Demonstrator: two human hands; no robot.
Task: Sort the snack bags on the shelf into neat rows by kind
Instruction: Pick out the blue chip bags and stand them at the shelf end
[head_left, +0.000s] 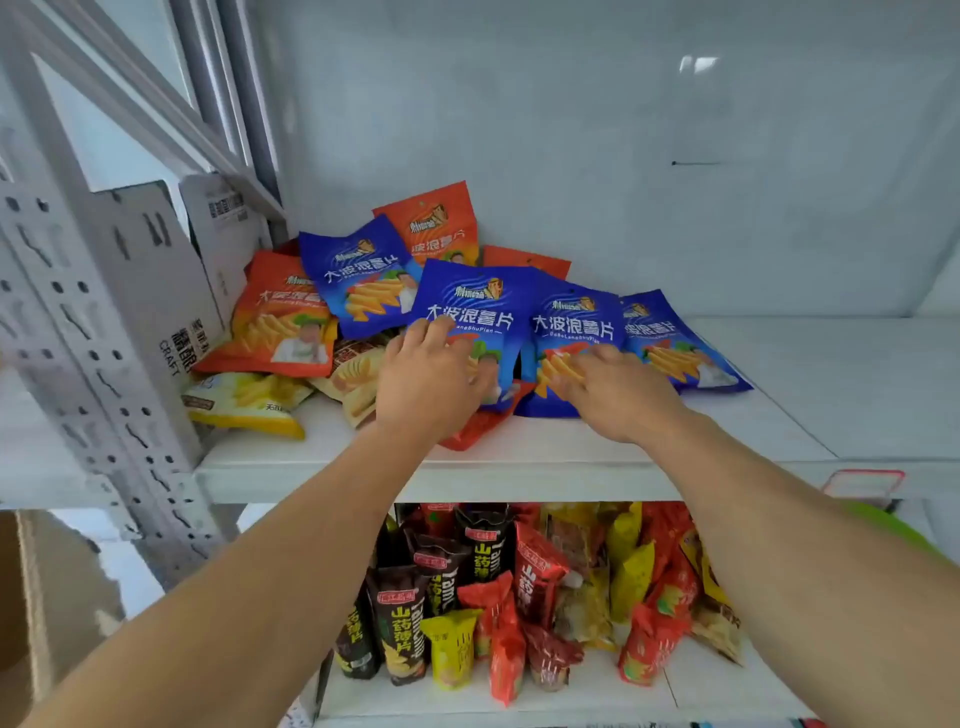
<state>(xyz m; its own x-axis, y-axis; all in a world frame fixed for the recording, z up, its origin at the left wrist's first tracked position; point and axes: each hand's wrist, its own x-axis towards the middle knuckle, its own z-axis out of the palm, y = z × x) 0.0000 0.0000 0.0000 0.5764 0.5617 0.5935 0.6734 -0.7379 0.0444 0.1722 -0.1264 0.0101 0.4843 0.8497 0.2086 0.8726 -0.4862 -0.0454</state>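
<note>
Blue snack bags (470, 317) on the white shelf (571, 457) are being lined up rightward; left hand (426, 379) and right hand (613, 395) rest flat-fingered on adjacent bags, apart. Orange bags (283, 325) far left likely need gathering next.

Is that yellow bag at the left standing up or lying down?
Lying down: the yellow bag rests flat on the shelf, its printed face upward.

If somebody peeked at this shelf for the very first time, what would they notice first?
Probably the messy pile of bright blue bags and orange bags on the upper shelf, with yellow bags poking out at the left. Next, two bare arms reaching in: the left hand lies on one blue bag and the right hand on the blue bag beside it. Below, standing packets crowd the lower shelf.
</note>
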